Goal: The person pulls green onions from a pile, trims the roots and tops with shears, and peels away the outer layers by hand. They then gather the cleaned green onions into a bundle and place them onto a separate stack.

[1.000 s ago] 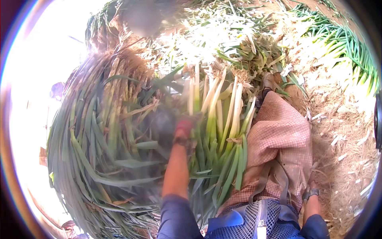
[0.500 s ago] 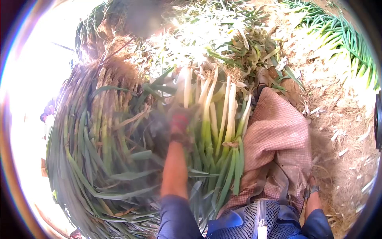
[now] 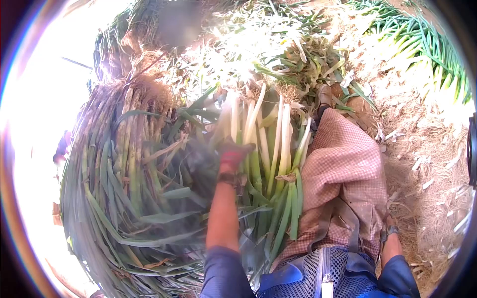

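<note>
My left hand (image 3: 233, 155), in a dark and reddish glove, lies at the middle of the view on the left side of a group of peeled leeks (image 3: 278, 144) with white stems and roots pointing away. Its fingers are blurred, and whether they grip a stem cannot be made out. To its left lies a big heap of unpeeled leeks (image 3: 129, 149) with brownish stems and long green leaves. Beside the checked cloth (image 3: 348, 154) over my legs, my right hand (image 3: 390, 229) hangs low at the right, mostly hidden behind the cloth's edge.
Leaf scraps (image 3: 278, 44) lie in a heap at the top. My shoe (image 3: 324, 95) shows beyond the cloth. Dry roots and peelings (image 3: 422, 164) cover the ground at the right. A row of cleaned leeks (image 3: 422, 49) is at the upper right.
My left hand has moved slightly to the right, closer to the white stems. One of the peeled stems now leans a little further left. My right hand has hardly moved.
</note>
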`<state>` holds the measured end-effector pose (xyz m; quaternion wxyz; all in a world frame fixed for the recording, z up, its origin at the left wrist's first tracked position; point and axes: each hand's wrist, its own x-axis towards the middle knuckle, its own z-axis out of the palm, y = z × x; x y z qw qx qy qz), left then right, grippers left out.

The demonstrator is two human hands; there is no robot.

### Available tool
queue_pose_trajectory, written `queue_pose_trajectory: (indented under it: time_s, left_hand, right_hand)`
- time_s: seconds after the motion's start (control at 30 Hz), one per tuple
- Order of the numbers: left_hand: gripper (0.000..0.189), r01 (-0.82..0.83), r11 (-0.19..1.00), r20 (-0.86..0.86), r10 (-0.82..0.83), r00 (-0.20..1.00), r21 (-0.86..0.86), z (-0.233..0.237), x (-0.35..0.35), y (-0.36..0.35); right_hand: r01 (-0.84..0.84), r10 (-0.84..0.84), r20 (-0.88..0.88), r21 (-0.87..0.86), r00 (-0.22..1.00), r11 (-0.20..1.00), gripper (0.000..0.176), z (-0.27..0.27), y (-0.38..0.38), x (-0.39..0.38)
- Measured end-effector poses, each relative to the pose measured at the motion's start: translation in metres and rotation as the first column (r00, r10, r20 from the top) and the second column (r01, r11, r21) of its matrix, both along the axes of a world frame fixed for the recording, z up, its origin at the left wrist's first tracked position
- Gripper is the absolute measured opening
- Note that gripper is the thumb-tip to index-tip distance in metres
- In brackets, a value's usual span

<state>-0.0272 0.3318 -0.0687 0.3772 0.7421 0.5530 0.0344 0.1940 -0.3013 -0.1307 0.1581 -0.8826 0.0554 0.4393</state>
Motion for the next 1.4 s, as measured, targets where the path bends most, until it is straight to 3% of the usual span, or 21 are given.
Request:
queue_pose_trajectory:
  time_s: [0.03,0.13,0.27,0.37,0.43,0.53,0.67,0.77,0.83,0.87,0.93,1.03,1.17,1.23,1.37,1.4]
  left_hand:
    - [0.075,0.009,1.0,-0.033,-0.009,0.999,0.014,-0.006,-0.004,0.003]
    - [0.064,-0.017,0.998,0.027,0.019,0.999,-0.068,-0.051,-0.02,0.022]
    - [0.061,0.009,1.0,0.07,-0.011,0.998,0.027,-0.079,-0.026,0.025]
    - [0.06,0.029,0.995,0.094,-0.037,0.995,0.091,-0.063,-0.02,0.014]
    - [0.059,-0.05,0.999,-0.017,0.051,0.999,0.01,0.0,-0.003,-0.013]
    - [0.057,-0.05,0.999,0.098,0.051,0.994,-0.012,0.005,-0.015,-0.02]
    - [0.056,-0.091,0.993,0.054,0.087,0.995,0.075,-0.007,-0.018,-0.019]
    - [0.067,-0.071,0.986,-0.09,0.085,0.992,0.148,0.003,0.0,-0.024]
    - [0.097,0.003,0.985,-0.258,0.042,0.965,0.171,0.006,0.01,-0.027]
    - [0.097,0.003,0.985,-0.261,0.042,0.964,0.171,0.007,0.013,-0.03]
    - [0.127,0.06,0.984,-0.339,0.001,0.941,0.17,0.01,0.021,-0.041]
    - [0.139,0.101,0.976,-0.392,-0.018,0.92,0.192,0.014,0.034,-0.061]
    - [0.136,0.053,0.991,-0.393,-0.002,0.919,0.12,0.015,0.03,-0.053]
    - [0.124,0.05,0.996,-0.198,-0.034,0.98,0.079,0.015,0.018,-0.043]
    - [0.104,0.037,0.999,-0.132,-0.038,0.99,-0.012,0.016,0.002,-0.023]
    - [0.097,0.034,0.998,-0.025,-0.035,0.999,-0.061,0.017,-0.006,-0.022]
  right_hand:
    - [-0.002,0.002,0.0,0.002,1.0,1.0,0.059,0.0,-0.001,0.0]
    - [-0.005,0.005,0.002,0.006,1.0,1.0,0.058,0.0,-0.003,-0.001]
    - [-0.01,0.01,0.003,0.012,1.0,1.0,0.058,0.0,-0.004,-0.003]
    - [-0.008,0.008,0.004,0.017,1.0,1.0,0.057,0.0,-0.007,-0.004]
    - [-0.009,0.009,0.005,0.018,1.0,1.0,0.057,0.001,-0.008,-0.004]
    - [-0.006,0.006,0.002,0.02,1.0,1.0,0.056,-0.002,-0.009,-0.004]
    - [-0.011,0.011,0.0,0.012,1.0,1.0,0.055,-0.002,-0.009,-0.004]
    - [-0.008,0.008,-0.001,0.005,1.0,1.0,0.055,0.0,-0.01,-0.005]
    - [-0.008,0.009,-0.008,0.006,1.0,1.0,0.054,0.0,-0.009,-0.005]
    - [-0.01,0.01,-0.01,0.002,1.0,1.0,0.054,-0.001,-0.01,-0.006]
    - [-0.011,0.011,-0.012,-0.004,1.0,1.0,0.054,-0.002,-0.008,-0.005]
    - [-0.013,0.012,-0.016,-0.012,1.0,1.0,0.054,-0.003,-0.008,-0.005]
    - [-0.019,0.019,-0.012,-0.014,1.0,1.0,0.053,-0.001,-0.008,-0.003]
    - [-0.026,0.026,-0.008,-0.008,1.0,1.0,0.053,-0.002,-0.008,-0.001]
    - [-0.039,0.039,0.012,0.015,0.999,0.999,0.052,-0.002,-0.007,0.011]
    - [-0.046,0.045,0.02,0.022,0.999,0.999,0.052,-0.001,-0.005,0.016]
